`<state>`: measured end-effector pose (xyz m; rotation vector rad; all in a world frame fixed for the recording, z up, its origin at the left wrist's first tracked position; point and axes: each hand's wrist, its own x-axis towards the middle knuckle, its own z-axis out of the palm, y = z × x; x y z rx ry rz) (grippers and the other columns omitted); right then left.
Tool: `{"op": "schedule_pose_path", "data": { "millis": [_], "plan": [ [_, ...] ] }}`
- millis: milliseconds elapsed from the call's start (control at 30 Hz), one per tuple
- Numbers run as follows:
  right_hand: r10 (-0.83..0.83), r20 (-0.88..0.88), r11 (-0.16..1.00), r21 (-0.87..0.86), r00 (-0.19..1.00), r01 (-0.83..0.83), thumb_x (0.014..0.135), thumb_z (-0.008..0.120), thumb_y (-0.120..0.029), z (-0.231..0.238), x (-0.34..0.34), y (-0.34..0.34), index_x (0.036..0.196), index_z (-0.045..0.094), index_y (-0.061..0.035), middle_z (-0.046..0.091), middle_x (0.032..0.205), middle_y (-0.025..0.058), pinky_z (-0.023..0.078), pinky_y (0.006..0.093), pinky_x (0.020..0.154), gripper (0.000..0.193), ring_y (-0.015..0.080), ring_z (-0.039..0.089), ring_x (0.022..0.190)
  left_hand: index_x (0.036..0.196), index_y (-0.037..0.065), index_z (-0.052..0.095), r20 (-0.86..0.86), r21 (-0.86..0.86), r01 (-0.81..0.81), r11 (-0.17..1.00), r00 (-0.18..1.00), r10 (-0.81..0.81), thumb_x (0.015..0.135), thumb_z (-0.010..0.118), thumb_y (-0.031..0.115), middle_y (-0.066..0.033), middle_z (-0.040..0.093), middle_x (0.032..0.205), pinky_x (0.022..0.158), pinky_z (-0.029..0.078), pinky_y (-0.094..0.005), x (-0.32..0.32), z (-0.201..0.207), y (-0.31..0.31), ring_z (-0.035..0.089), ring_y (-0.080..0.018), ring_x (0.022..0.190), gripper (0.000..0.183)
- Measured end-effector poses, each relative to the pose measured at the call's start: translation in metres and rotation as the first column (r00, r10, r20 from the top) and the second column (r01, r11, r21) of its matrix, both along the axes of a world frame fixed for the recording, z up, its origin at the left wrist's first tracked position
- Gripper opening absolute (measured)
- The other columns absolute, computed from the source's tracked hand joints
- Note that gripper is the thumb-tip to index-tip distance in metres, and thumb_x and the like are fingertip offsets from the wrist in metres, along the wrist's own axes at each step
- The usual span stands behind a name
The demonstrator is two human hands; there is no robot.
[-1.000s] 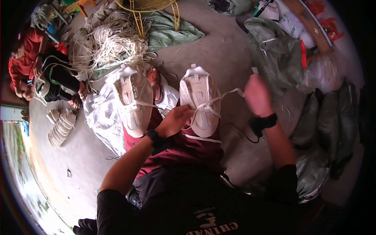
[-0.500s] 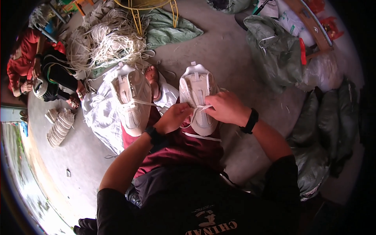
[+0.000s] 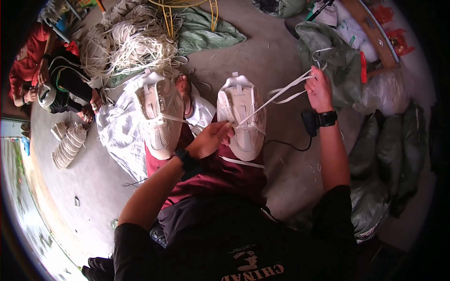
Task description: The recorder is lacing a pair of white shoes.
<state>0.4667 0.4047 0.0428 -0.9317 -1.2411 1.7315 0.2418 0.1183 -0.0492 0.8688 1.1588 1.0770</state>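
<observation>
Two white-beige sneakers rest on my dark red trouser legs, toes toward me: the left sneaker (image 3: 161,133) and the right sneaker (image 3: 246,145). My right hand (image 3: 321,89) is raised off to the right, closed on a white shoelace (image 3: 288,94). The strands stretch taut from the right sneaker's eyelets, with a slack loop below. At that sneaker's left eyelet edge, my left hand (image 3: 211,139) has thumb and finger pinched together; what lies between them is hidden. A lace also crosses the left sneaker. Another loose lace (image 3: 241,163) lies on my trousers.
Far left, a seated person (image 3: 35,70) in red handles a shoe. Behind the sneakers lies a big heap of white laces (image 3: 136,40) by a yellow metal stool (image 3: 187,3). Green sacks (image 3: 328,65) and dark bags (image 3: 382,154) line the right. Stacked pale shoe parts (image 3: 69,145) lie left.
My right hand has moved from the right sneaker up and to the right, drawing the shoelace out long. My left hand stays close to the eyelets.
</observation>
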Motion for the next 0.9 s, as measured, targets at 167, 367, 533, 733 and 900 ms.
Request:
{"op": "schedule_pose_path", "data": {
  "millis": [167, 367, 533, 733, 900],
  "plan": [
    [0.034, -0.029, 0.988, -0.149, 0.999, -0.038, 0.095, 0.059, -0.027, -0.010, -0.019, -0.031, 0.087, 0.057, -0.0113, 0.052, 0.084, 0.0008, 0.031, 0.0215, 0.047, 0.017, 0.0042, 0.040, 0.053, 0.094, 0.001, 0.059, -0.177, 0.032, 0.001, 0.999, 0.984, 0.005, 0.102, 0.045, 0.035, -0.0019, 0.058, 0.079, 0.071, 0.048, -0.0266, 0.008, 0.000, 0.001, 0.058, -0.0108, 0.074, 0.038],
    [0.339, -0.298, 0.864, -0.277, 0.892, -0.421, 0.103, 0.045, -0.023, -0.007, -0.015, -0.028, 0.108, 0.057, -0.0099, 0.042, 0.145, 0.0191, 0.037, 0.0178, 0.050, 0.018, 0.0021, 0.039, 0.056, 0.088, 0.001, 0.057, -0.199, 0.011, -0.077, 0.997, 0.977, 0.078, 0.102, 0.046, 0.035, -0.0008, 0.056, 0.074, 0.065, 0.047, -0.0261, 0.016, 0.005, 0.004, 0.057, -0.0101, 0.068, 0.038],
    [0.318, -0.348, 0.858, -0.292, 0.882, -0.424, 0.103, 0.045, -0.021, -0.003, -0.020, -0.025, 0.110, 0.057, -0.0105, 0.039, 0.148, 0.0194, 0.036, 0.0176, 0.048, 0.018, 0.0012, 0.037, 0.054, 0.087, 0.002, 0.057, -0.225, 0.036, -0.071, 0.997, 0.971, 0.078, 0.103, 0.044, 0.035, -0.0011, 0.056, 0.073, 0.064, 0.047, -0.0258, 0.018, 0.002, 0.007, 0.057, -0.0102, 0.067, 0.039],
    [0.263, -0.409, 0.839, -0.351, 0.874, -0.417, 0.101, 0.049, -0.023, -0.003, -0.028, -0.027, 0.106, 0.057, -0.0110, 0.054, 0.129, 0.0133, 0.034, 0.0189, 0.049, 0.016, 0.0033, 0.036, 0.052, 0.083, 0.001, 0.058, -0.223, 0.007, -0.152, 0.988, 0.963, 0.150, 0.099, 0.052, 0.039, -0.0012, 0.055, 0.070, 0.060, 0.045, -0.0267, 0.020, 0.008, 0.010, 0.053, -0.0099, 0.062, 0.042],
    [0.318, -0.457, 0.826, -0.297, 0.831, -0.480, 0.102, 0.045, -0.023, -0.015, -0.029, -0.010, 0.096, 0.054, -0.0113, 0.055, 0.084, -0.0016, 0.031, 0.0209, 0.047, 0.016, 0.0044, 0.034, 0.049, 0.079, 0.001, 0.058, -0.434, -0.043, -0.136, 0.990, 0.895, 0.104, 0.086, 0.070, 0.046, -0.0029, 0.054, 0.064, 0.056, 0.043, -0.0303, 0.022, 0.018, 0.015, 0.051, -0.0117, 0.059, 0.047]
  ]
}}
